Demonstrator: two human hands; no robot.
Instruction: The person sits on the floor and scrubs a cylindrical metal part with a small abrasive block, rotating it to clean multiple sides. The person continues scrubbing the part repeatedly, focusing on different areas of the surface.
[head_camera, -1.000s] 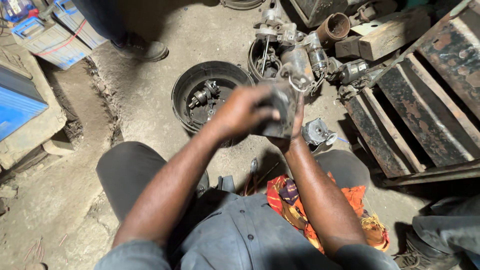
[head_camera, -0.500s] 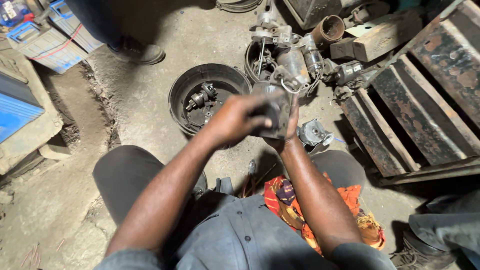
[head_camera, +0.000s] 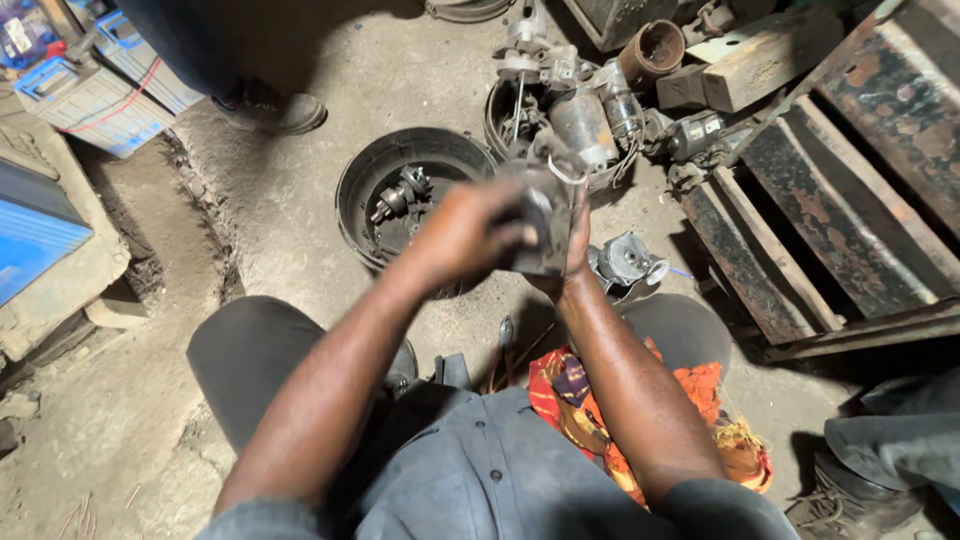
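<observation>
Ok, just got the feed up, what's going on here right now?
A seated person holds a grimy metal motor part up in front of them with both hands: the left hand wraps over its near side and the right hand backs it from behind. Below on the concrete floor sits a round black pan with a small metal part inside, and more motor parts are piled beyond it. An orange patterned cloth lies by the right knee.

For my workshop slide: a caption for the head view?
Both hands, left hand and right hand, grip a grimy metal motor part above a round black pan.
</observation>
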